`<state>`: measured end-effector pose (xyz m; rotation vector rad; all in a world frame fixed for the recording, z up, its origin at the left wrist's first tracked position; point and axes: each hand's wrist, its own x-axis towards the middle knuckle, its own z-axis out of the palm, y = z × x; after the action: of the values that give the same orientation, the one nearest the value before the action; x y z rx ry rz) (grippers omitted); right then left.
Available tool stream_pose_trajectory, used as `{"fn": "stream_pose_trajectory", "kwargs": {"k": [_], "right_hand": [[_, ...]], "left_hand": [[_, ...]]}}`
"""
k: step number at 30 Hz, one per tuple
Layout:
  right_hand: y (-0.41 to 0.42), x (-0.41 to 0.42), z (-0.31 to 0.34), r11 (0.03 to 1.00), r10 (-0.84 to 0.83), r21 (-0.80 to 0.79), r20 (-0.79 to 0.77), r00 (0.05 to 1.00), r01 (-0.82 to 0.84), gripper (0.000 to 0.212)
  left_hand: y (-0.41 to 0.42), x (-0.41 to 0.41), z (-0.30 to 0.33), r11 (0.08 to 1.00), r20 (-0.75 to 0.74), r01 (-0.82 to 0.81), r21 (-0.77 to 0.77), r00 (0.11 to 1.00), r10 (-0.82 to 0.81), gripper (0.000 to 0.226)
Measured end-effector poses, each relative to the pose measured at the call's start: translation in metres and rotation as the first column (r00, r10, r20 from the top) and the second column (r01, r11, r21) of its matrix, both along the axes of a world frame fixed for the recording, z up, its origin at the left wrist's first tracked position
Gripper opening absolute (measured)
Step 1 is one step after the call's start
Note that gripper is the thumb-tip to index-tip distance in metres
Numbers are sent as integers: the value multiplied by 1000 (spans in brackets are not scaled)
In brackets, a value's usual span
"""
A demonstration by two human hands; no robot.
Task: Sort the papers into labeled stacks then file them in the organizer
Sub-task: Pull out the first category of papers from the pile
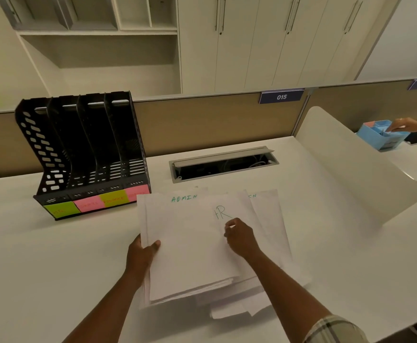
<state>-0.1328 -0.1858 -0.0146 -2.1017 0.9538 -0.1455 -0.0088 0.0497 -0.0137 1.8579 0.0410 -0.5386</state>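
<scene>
A loose pile of white papers (192, 256) lies on the desk in front of me. The top sheet (197, 233) is marked "HR"; a sheet under it shows "ADMIN" at its upper edge. My left hand (143, 251) grips the pile's left edge, thumb on top. My right hand (239, 235) pinches the top sheet just below the "HR" writing. A black file organizer (83, 149) with several empty slots stands at the back left, with green and pink sticky labels (96, 203) along its front.
An open cable hatch (223, 163) is set into the desk behind the papers. A curved white divider (355, 169) bounds the right side. Beyond it, another person's hand (405, 125) reaches into a blue desk tidy (378, 136). A partition wall runs along the back.
</scene>
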Motion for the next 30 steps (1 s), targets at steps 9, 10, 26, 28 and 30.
{"fn": "stream_pose_trajectory", "kwargs": {"k": [9, 10, 26, 28, 30], "right_hand": [[-111, -45, -11, 869, -486, -304, -384, 785, 389, 52], [-118, -48, -16, 884, -466, -253, -410, 784, 394, 51], [-150, -28, 68, 921, -294, -223, 145, 945, 321, 20], [-147, -21, 81, 918, -285, -240, 153, 946, 315, 22], [-142, -13, 94, 915, -272, -259, 173, 947, 310, 24]], "left_hand": [[-8, 17, -10, 998, 62, -43, 43, 997, 40, 35], [-9, 19, -11, 998, 59, -49, 45, 997, 47, 36], [-12, 19, -7, 994, 19, -109, 9, 994, 109, 35], [-9, 19, -4, 994, 12, -110, 0, 994, 110, 35], [-4, 19, -1, 994, 12, -111, -4, 994, 111, 35]]}}
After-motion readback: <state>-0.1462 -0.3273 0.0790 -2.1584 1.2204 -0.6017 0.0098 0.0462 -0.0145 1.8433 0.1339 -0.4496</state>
